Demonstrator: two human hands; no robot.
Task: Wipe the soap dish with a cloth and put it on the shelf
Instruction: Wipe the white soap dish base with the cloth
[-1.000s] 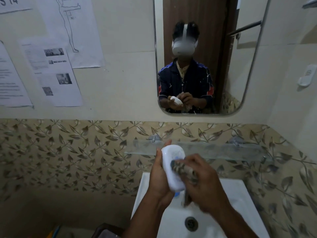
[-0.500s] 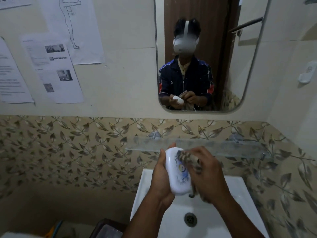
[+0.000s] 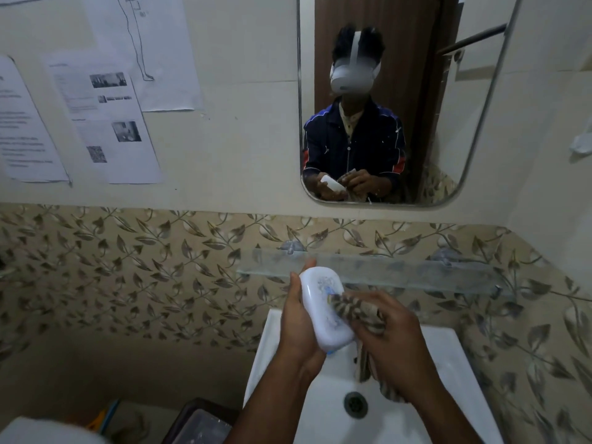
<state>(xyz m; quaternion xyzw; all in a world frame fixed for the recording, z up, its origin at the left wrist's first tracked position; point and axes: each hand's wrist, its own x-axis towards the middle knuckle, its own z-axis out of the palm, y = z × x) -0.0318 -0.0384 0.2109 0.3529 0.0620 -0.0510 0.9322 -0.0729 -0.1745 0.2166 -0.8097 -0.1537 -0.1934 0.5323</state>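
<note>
A white oval soap dish (image 3: 323, 307) with a faint blue print is held tilted on its long side above the sink, gripped from the left by my left hand (image 3: 296, 328). My right hand (image 3: 392, 342) presses a bunched brown striped cloth (image 3: 355, 310) against the dish's right face; the cloth's tail hangs down toward the basin. The glass shelf (image 3: 416, 274) runs along the wall just behind and above both hands, with nothing on it.
A white sink (image 3: 448, 363) with its drain (image 3: 355, 403) lies below the hands. A mirror (image 3: 368, 100) hangs above the shelf and reflects the person. Papers (image 3: 105, 123) are stuck to the wall at left. A dark bin (image 3: 198, 424) sits low left of the sink.
The soap dish has turned so its printed face shows more. My right hand with the cloth slid down along that face from the upper part toward the middle.
</note>
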